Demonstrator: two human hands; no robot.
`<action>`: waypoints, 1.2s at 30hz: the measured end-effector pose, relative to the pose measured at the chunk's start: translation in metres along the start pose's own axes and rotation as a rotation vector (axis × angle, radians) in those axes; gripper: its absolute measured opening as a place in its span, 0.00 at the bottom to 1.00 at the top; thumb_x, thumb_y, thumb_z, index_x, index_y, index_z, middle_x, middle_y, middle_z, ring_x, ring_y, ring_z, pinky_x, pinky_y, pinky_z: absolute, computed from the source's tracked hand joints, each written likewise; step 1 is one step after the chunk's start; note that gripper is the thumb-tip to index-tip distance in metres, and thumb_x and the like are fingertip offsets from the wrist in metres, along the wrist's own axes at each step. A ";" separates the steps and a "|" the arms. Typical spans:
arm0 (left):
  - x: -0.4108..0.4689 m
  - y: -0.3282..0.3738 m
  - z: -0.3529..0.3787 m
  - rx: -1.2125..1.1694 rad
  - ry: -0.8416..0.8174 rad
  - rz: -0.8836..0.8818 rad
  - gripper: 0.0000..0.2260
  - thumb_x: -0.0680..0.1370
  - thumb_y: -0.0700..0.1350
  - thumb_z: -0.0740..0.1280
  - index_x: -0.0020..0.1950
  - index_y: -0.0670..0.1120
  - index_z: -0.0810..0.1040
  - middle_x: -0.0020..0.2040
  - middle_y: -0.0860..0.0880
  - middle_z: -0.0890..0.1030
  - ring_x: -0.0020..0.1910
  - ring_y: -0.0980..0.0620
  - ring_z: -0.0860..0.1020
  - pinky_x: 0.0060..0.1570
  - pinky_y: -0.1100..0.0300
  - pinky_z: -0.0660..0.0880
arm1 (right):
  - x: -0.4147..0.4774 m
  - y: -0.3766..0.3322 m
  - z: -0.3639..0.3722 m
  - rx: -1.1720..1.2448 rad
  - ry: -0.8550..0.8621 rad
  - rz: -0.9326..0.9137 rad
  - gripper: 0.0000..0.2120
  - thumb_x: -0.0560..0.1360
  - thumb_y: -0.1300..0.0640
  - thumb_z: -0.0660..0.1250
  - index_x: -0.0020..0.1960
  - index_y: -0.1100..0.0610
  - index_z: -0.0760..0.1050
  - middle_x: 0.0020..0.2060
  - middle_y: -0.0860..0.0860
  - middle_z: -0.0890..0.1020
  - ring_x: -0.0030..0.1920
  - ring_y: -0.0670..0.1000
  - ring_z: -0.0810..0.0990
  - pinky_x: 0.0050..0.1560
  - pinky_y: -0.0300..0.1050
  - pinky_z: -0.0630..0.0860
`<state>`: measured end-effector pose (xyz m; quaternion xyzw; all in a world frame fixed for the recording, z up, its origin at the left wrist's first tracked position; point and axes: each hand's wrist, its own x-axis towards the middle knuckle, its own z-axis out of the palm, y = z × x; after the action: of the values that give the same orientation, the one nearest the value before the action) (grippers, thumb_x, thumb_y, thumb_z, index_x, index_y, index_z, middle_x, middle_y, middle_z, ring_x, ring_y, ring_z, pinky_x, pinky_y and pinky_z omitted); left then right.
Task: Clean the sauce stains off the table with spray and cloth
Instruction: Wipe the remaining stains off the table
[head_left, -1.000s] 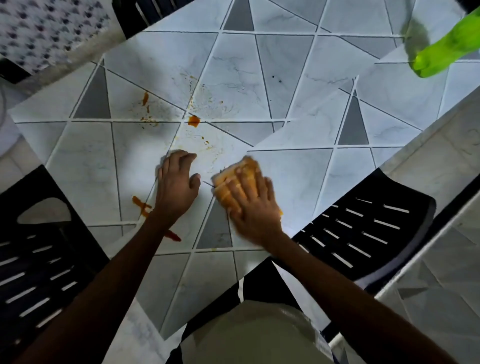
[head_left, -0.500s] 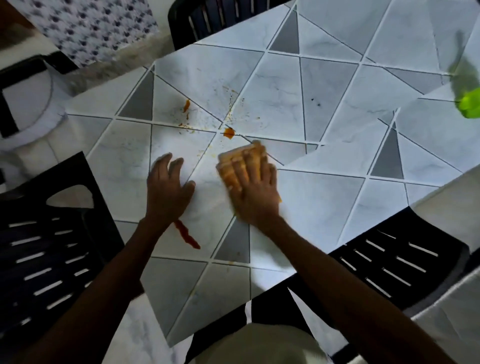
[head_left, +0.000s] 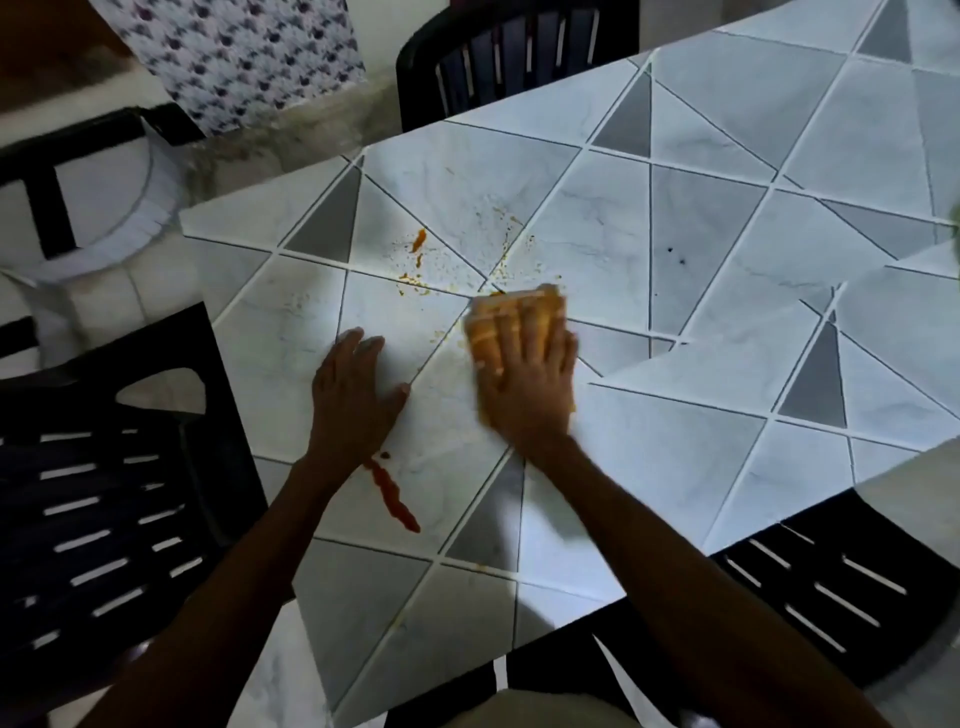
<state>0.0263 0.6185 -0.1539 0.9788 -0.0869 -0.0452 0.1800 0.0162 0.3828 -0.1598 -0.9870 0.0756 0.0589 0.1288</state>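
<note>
Since the earlier frame, the right hand (head_left: 527, 374) has carried the cloth (head_left: 511, 322) farther up the worktop (head_left: 701, 467), toward the orange spatter (head_left: 418, 260), and the green spray bottle has nearly left view at the right edge. Right-hand fingers (head_left: 540, 332) lie flat and slightly spread over the folded orange cloth, pressing it down rather than gripping it, which suits a broad wiping stroke. The left hand (head_left: 353, 395) rests palm-down and empty, fingers extended, probably to brace the body. A red sauce streak (head_left: 395, 499) lies just below the left wrist, not yet wiped. Motion blur obscures the cloth's edges.
</note>
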 end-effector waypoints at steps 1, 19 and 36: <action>0.003 -0.002 -0.002 0.007 0.017 -0.013 0.31 0.76 0.60 0.62 0.71 0.41 0.70 0.73 0.37 0.68 0.72 0.37 0.66 0.67 0.40 0.67 | -0.015 -0.016 0.005 -0.004 -0.022 -0.151 0.33 0.78 0.40 0.57 0.80 0.50 0.58 0.81 0.56 0.55 0.80 0.65 0.48 0.77 0.67 0.48; 0.043 -0.015 -0.012 -0.043 0.023 -0.187 0.30 0.74 0.60 0.59 0.74 0.49 0.67 0.76 0.44 0.65 0.75 0.42 0.61 0.70 0.40 0.60 | 0.006 -0.012 0.000 -0.005 -0.055 -0.444 0.32 0.80 0.41 0.58 0.81 0.48 0.57 0.81 0.53 0.57 0.81 0.62 0.47 0.77 0.67 0.49; 0.047 -0.011 -0.003 -0.117 0.028 -0.257 0.31 0.72 0.57 0.62 0.73 0.46 0.69 0.75 0.41 0.65 0.75 0.38 0.61 0.71 0.39 0.57 | -0.032 0.026 -0.001 -0.040 -0.074 -0.555 0.31 0.80 0.40 0.58 0.80 0.48 0.58 0.81 0.53 0.57 0.81 0.61 0.49 0.77 0.69 0.49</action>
<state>0.0741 0.6207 -0.1575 0.9702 0.0445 -0.0595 0.2306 -0.0189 0.3622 -0.1604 -0.9695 -0.2034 0.0588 0.1232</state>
